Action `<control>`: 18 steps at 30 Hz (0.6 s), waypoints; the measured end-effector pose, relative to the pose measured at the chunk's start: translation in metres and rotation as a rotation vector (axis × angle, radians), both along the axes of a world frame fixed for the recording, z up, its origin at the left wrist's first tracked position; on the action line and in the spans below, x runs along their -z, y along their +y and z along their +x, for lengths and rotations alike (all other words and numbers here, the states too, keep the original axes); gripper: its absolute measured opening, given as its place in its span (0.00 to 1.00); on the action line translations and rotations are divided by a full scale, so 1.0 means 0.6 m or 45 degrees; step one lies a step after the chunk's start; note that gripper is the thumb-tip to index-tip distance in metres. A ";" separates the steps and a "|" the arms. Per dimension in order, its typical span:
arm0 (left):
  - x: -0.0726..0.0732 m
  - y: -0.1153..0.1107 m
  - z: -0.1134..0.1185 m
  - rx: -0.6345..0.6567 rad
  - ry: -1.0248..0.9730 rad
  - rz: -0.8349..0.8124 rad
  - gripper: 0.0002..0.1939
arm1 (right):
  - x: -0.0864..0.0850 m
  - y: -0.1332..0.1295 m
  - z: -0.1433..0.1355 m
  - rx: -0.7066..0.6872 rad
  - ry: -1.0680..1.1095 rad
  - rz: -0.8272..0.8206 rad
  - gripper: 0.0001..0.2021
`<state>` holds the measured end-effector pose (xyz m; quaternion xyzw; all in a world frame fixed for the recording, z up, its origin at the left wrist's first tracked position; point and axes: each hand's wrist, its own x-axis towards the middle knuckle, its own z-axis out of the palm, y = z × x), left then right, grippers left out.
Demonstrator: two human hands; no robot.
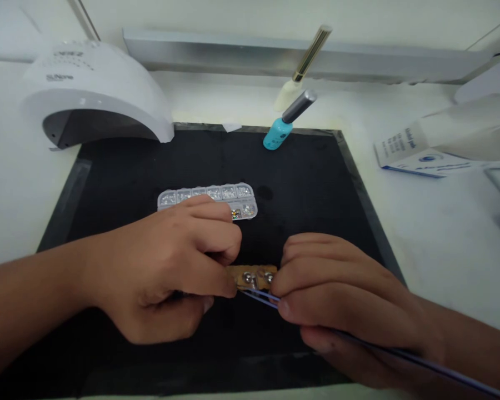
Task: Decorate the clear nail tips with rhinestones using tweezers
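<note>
My left hand (pixel 166 261) is closed, its thumb and forefinger pinching the left end of a narrow tan strip (pixel 259 272). Shiny silver round pieces sit on this strip. In my closed right hand (pixel 345 289) is a pair of thin bluish tweezers (pixel 263 295), its handle running out to the lower right. The tweezer tips reach the strip's lower edge, close to my left fingertips; whether they grip anything cannot be made out. Behind my left hand, a clear compartment case (pixel 244 191) holds tiny sparkling rhinestones, and my knuckles hide part of it.
A black mat (pixel 316 189) lies on the white table (pixel 400 222). A white nail lamp (pixel 104 83) stands at the back left. A turquoise bottle (pixel 278 133) and a cream bottle (pixel 289 94) stand at the back. An open alcohol pad box (pixel 429 161) is at the right.
</note>
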<state>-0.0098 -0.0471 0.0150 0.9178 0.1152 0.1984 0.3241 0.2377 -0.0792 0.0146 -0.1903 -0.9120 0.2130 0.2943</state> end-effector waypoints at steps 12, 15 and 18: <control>-0.005 0.000 0.004 0.007 0.047 0.029 0.09 | 0.003 0.005 0.000 -0.019 0.019 -0.037 0.12; -0.006 0.001 0.004 0.011 0.071 0.041 0.09 | 0.002 0.005 0.001 0.001 0.054 -0.082 0.12; -0.005 0.000 0.003 0.017 0.073 0.061 0.09 | -0.001 0.009 0.004 -0.009 0.113 -0.164 0.10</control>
